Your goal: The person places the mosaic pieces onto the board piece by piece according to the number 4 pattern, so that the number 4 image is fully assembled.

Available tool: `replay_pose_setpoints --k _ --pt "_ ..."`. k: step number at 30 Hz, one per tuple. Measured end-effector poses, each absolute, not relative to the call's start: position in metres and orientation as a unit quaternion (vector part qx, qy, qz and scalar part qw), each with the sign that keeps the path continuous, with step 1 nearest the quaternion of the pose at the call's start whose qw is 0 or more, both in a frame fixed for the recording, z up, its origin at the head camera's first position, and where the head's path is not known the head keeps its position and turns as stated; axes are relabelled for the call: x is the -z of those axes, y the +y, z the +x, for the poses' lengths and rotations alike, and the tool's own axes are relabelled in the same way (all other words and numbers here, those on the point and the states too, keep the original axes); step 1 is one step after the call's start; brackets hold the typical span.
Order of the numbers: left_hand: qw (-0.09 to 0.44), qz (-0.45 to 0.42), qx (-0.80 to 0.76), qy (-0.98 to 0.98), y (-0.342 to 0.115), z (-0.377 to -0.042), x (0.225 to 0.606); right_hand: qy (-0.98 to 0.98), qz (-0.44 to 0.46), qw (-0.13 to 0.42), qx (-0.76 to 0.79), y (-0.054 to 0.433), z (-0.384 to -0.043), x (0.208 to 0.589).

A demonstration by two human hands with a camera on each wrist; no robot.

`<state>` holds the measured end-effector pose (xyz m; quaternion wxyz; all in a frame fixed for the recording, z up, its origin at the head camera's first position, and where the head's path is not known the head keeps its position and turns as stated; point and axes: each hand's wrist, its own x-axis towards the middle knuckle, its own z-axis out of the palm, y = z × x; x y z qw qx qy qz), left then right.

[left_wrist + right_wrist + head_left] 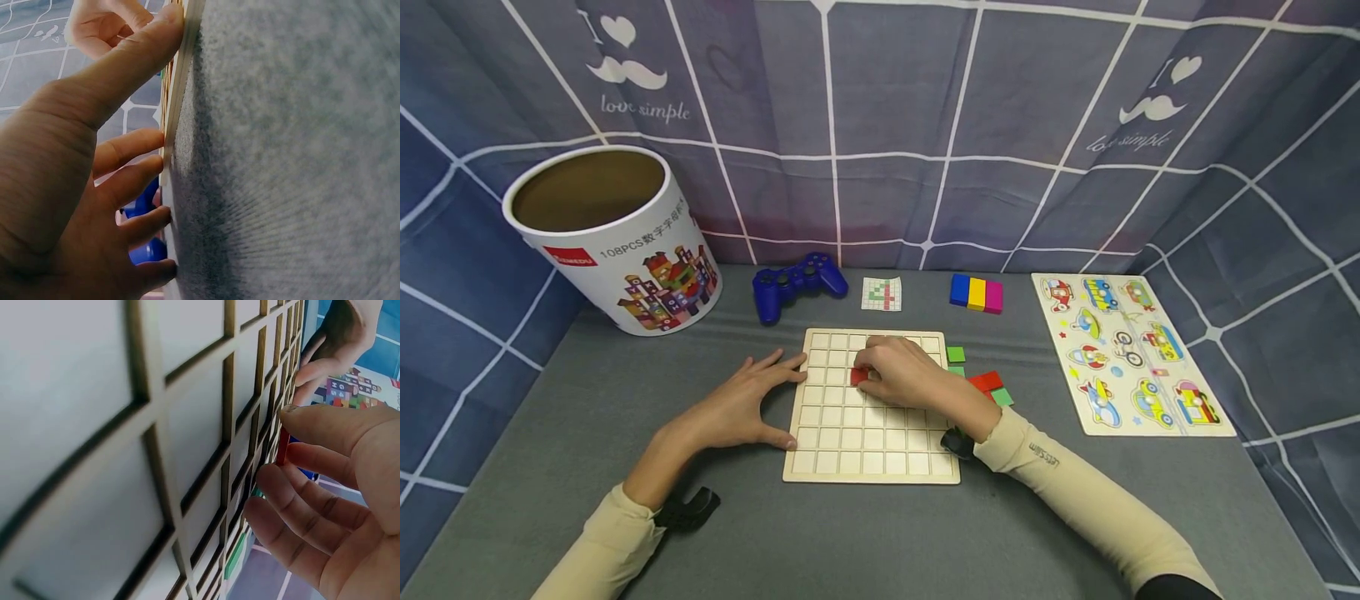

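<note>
Red tile (857, 377) pinched in R hand (906, 372) at upper-mid of grid board (872, 478), prob. for fine control; board's L edge touched by wide-spread L hand (741, 408), prob. to stop sliding

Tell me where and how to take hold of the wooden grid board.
Probably best at the two near corners of the wooden grid board, pinched between thumb and fingers, coming from the near side. It lies flat and is thin, and nothing sits against its near rim, whereas loose red and green tiles lie beside its right side's far half.
</note>
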<state>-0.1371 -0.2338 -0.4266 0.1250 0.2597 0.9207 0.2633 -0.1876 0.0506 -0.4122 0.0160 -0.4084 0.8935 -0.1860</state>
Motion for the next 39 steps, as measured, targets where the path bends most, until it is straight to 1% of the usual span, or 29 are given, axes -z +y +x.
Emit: replay_pose_setpoints --k 6,10,16,20,30,34,39 --pt "0.118 0.262 -0.264 0.921 -0.234 -0.137 0.428 0.894 -0.409 0.012 0.182 0.049 -0.187 0.413" --pt "0.114 0.264 -0.265 0.92 -0.234 -0.138 0.428 0.895 -0.402 0.003 0.192 0.06 -0.185 0.408" --pt "0.113 0.263 -0.269 0.92 -0.234 -0.138 0.427 0.904 -0.367 -0.029 0.216 0.104 -0.186 0.402" --pt "0.112 0.267 -0.271 0.918 -0.234 -0.138 0.427 0.917 -0.334 -0.039 0.213 0.139 -0.188 0.401" --pt "0.125 0.261 -0.274 0.917 -0.234 -0.138 0.428 0.948 -0.252 -0.036 0.189 0.205 -0.197 0.407" --pt "0.126 0.259 -0.273 0.918 -0.234 -0.138 0.428 0.951 -0.245 -0.026 0.189 0.216 -0.2 0.414" --pt "0.124 0.259 -0.273 0.918 -0.234 -0.137 0.428 0.954 -0.243 -0.011 0.178 0.214 -0.202 0.415"
